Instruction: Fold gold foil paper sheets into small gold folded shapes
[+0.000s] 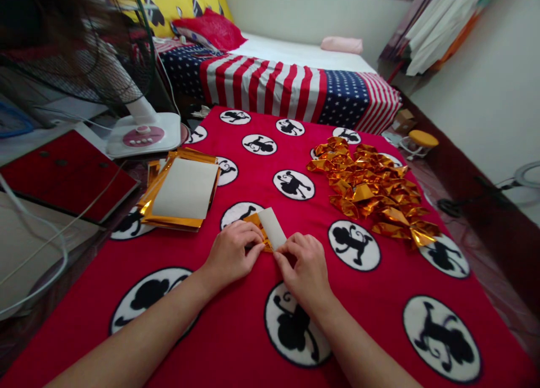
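Observation:
A small folded sheet of gold foil paper (270, 228), white side up, lies on the red blanket (236, 320) with black-and-white monkey circles. My left hand (231, 253) presses on its left part with curled fingers. My right hand (304, 267) pinches its lower right corner. A stack of flat gold sheets (182, 191), white side up, lies to the left. A heap of folded gold foil pieces (371, 188) lies to the right.
A white standing fan (141, 130) stands at the back left beside a red flat case (63, 174) and white cables. Behind the blanket is a bed with a stars-and-stripes cover (291, 87). A yellow-lidded jar (422, 140) sits on the floor at right.

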The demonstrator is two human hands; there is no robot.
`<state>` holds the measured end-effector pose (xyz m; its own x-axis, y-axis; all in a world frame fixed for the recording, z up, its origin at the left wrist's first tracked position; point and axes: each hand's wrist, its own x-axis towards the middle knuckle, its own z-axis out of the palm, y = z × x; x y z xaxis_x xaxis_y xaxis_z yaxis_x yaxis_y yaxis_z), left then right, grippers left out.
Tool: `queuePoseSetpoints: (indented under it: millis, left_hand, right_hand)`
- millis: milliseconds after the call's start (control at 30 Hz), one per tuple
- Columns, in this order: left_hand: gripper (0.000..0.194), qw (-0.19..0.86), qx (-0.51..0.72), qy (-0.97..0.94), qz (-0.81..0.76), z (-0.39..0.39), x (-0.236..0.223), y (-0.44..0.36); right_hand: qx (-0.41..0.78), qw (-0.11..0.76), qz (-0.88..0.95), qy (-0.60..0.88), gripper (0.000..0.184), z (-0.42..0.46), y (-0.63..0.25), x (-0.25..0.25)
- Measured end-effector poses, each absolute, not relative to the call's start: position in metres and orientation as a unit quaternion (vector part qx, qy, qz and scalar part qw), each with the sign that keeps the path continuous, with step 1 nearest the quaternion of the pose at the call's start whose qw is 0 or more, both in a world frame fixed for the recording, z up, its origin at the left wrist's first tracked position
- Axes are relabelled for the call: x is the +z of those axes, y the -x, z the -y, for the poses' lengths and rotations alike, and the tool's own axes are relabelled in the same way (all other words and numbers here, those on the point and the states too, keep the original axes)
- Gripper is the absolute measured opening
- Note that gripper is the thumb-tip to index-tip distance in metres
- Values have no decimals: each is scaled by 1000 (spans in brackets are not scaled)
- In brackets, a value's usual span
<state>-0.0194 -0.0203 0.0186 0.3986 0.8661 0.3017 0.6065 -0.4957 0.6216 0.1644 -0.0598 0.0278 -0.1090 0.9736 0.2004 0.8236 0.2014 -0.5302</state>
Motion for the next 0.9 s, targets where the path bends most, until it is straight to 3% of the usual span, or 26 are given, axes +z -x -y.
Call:
queuePoseSetpoints:
  millis: [900]
  left_hand:
    - [12,168,303,-803,-484,21,19,13]
  right_hand:
    - [94,236,721,644,15,60,-153,26]
